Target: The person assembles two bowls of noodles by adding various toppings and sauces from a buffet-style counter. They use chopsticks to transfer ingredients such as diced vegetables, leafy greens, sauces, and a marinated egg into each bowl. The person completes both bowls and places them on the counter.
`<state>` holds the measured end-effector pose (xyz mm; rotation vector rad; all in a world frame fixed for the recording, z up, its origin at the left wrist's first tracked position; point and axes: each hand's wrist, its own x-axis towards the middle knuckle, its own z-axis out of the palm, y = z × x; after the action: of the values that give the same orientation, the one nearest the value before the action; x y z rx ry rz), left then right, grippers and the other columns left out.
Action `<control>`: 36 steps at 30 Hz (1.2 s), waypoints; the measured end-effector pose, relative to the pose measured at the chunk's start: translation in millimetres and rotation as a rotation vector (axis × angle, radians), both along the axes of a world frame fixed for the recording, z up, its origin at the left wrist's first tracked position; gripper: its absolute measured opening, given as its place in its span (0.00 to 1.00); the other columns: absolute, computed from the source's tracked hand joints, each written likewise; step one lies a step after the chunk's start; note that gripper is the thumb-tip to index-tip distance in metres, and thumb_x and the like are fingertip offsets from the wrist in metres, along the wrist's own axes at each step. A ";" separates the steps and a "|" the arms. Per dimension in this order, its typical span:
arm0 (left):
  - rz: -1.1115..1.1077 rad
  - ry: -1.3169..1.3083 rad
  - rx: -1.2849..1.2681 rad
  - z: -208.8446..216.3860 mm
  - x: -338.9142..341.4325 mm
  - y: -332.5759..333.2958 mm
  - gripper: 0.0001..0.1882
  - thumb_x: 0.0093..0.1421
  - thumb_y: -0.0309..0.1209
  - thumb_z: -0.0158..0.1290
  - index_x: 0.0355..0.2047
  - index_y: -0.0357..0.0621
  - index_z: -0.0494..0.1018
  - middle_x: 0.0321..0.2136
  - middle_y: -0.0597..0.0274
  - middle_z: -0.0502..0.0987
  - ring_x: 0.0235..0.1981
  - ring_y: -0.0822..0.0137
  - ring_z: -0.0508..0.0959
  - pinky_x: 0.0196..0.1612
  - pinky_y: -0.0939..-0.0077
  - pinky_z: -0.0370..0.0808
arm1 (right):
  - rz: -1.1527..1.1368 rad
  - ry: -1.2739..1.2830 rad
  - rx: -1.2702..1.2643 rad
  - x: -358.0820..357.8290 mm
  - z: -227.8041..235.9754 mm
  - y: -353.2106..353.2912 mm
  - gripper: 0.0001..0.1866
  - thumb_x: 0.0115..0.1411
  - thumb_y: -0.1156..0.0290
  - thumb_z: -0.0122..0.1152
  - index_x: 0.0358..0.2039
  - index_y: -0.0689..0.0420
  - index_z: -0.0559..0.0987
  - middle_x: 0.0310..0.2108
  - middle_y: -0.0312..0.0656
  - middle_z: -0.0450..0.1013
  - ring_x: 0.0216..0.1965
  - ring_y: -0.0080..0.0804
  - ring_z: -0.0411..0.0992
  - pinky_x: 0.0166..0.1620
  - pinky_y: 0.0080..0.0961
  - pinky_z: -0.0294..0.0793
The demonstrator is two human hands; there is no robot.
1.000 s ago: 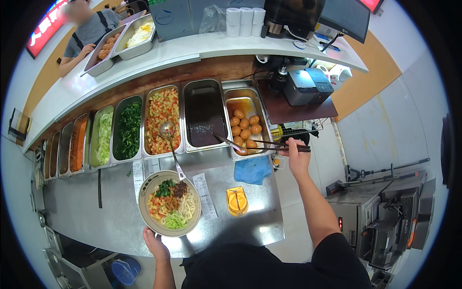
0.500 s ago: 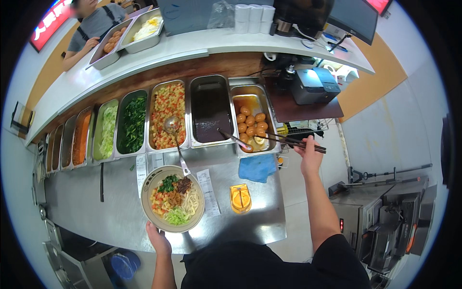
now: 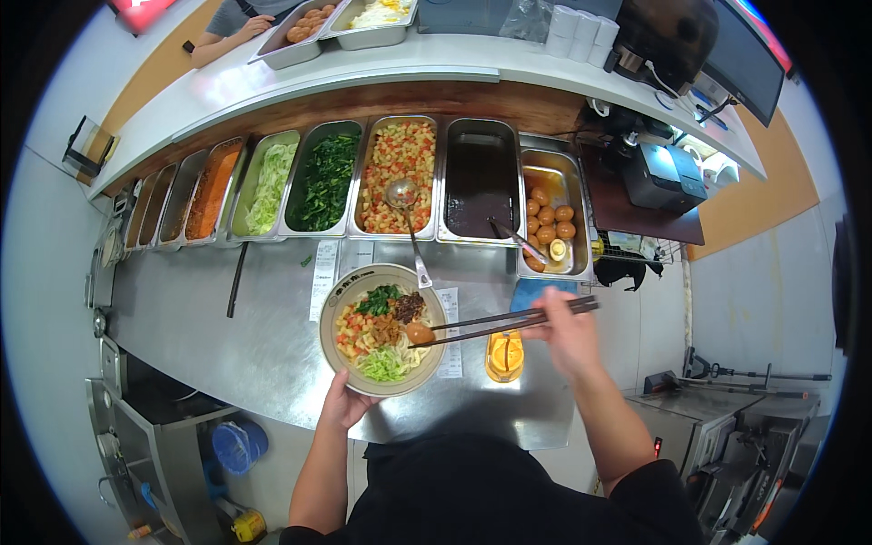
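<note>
My left hand [image 3: 342, 401] grips the near rim of a bowl [image 3: 332, 359] of noodles. In the bowl lie noodles [image 3: 413, 361], dark greens [image 3: 379, 300], diced tomato and egg [image 3: 352, 329], shredded lettuce [image 3: 383, 364] and dark minced topping [image 3: 409, 307]. My right hand [image 3: 565, 334] is closed on dark chopsticks [image 3: 509, 322]. Their tips are at a brown egg [image 3: 420, 333] on the bowl's right side, over the noodles. More brown eggs [image 3: 545, 216] sit in the steel pan [image 3: 586, 200] at the far right, one cut half [image 3: 557, 248] among them.
Steel food pans [image 3: 238, 234] line the counter's far side. A ladle [image 3: 413, 227] leans from the diced pan, tongs [image 3: 518, 243] from the egg pan. Paper slips [image 3: 324, 277], a blue cloth [image 3: 538, 292] and an orange-topped container [image 3: 504, 359] lie around the bowl. A person's arm [image 3: 238, 38] rests beyond the shelf.
My right hand has brought the chopsticks from the egg pan to the bowl, and a brown egg now lies there. The whole view has shifted, while my left hand stays on the bowl.
</note>
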<state>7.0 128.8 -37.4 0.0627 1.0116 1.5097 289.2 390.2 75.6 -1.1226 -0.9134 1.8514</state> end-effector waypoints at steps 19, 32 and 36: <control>-0.127 -0.124 0.106 7.1 -23.6 5.4 0.35 0.54 0.27 0.48 0.63 0.36 0.51 0.57 0.45 0.66 0.55 0.48 0.72 0.56 0.46 0.73 | -0.018 -0.291 0.385 -37.7 61.9 -36.3 0.19 0.69 0.60 0.50 0.29 0.64 0.75 0.24 0.44 0.75 0.23 0.30 0.78 0.28 0.22 0.79; 0.150 -0.239 0.191 40.7 -104.5 -100.3 0.34 0.56 0.27 0.51 0.62 0.36 0.54 0.57 0.47 0.67 0.54 0.49 0.73 0.55 0.50 0.74 | 0.283 -0.740 0.964 -218.8 107.5 -14.6 0.15 0.63 0.61 0.59 0.31 0.63 0.74 0.19 0.46 0.70 0.21 0.33 0.65 0.29 0.30 0.67; 0.338 -0.136 0.208 43.3 -159.0 -132.4 0.34 0.54 0.29 0.52 0.61 0.35 0.57 0.55 0.46 0.69 0.54 0.49 0.74 0.52 0.52 0.76 | 0.652 -0.818 0.931 -346.8 90.9 -38.7 0.22 0.58 0.52 0.61 0.31 0.62 0.78 0.25 0.51 0.76 0.29 0.46 0.76 0.34 0.38 0.73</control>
<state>-152.0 -3.6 5.9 -0.0669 0.7795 1.8980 -57.6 351.5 166.4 -0.9822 -2.5064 1.0224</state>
